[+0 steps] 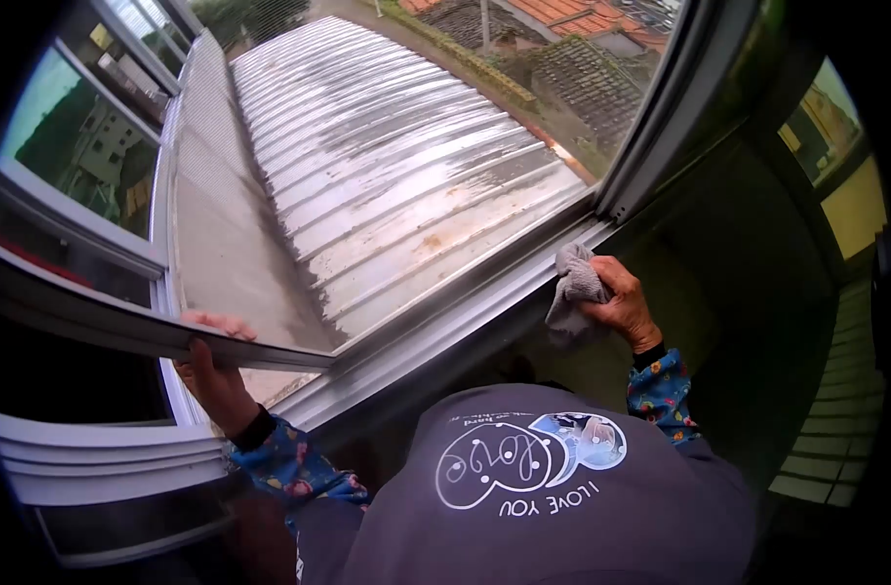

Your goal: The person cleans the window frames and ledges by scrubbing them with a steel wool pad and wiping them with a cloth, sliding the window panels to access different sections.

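On the left I see the person's left hand (216, 380) gripping a window sash (123, 317), fingers curled over one side, thumb on the other. Beyond the silvery window track (445, 312), outside, stretches a ribbed metal roof (396, 166). Farther right, the right hand (624, 304) bunches a grey cloth (574, 292) between closed fingers, at the track's right end.

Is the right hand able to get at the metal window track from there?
Probably yes: the right hand holds a grey cloth right by the metal window track, and nothing visible blocks the way.
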Action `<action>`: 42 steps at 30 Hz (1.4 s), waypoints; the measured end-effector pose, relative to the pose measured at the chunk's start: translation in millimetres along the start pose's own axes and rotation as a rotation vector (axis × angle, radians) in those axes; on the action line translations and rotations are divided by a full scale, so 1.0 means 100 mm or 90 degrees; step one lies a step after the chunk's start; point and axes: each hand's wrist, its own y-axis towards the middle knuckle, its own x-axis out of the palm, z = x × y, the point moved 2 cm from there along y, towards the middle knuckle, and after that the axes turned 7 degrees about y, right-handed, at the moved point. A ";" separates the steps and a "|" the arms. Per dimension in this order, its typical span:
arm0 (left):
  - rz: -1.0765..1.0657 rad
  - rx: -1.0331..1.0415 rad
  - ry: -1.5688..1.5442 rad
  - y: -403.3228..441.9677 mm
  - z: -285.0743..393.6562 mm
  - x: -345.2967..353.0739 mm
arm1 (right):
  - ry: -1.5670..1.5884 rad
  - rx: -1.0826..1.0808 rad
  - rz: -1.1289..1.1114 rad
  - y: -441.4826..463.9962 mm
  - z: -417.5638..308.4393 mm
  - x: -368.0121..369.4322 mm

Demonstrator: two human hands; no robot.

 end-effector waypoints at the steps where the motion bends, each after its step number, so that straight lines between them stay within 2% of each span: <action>1: 0.001 -0.014 -0.035 -0.01 0.03 -0.06 | 0.012 0.003 -0.006 -0.01 0.05 0.03; 4: 0.017 -0.012 -0.034 -0.03 0.18 -0.30 | 0.053 0.047 -0.023 -0.02 0.06 0.11; 10: -0.006 0.003 0.031 -0.11 0.30 -0.74 | 0.000 0.031 -0.056 0.00 0.00 0.12; 18: 0.000 -0.010 0.102 -0.33 0.29 -1.16 | 0.031 0.005 -0.121 0.04 0.10 0.16; 30: 0.035 0.008 0.158 -0.44 0.35 -1.43 | 0.076 -0.004 -0.215 0.31 0.07 0.35; 33: 0.052 0.000 0.178 -0.46 0.36 -1.49 | 0.066 -0.061 -0.237 0.36 0.07 0.42; 37: 0.071 0.001 0.178 -0.49 0.42 -1.58 | 0.095 -0.069 -0.253 0.38 0.03 0.52; 41: 0.173 0.046 0.176 -0.53 0.41 -1.64 | 0.099 -0.090 -0.279 0.44 -0.08 0.61; 42: 0.284 0.021 0.272 -0.57 0.37 -1.69 | 0.093 -0.087 -0.278 0.46 -0.12 0.63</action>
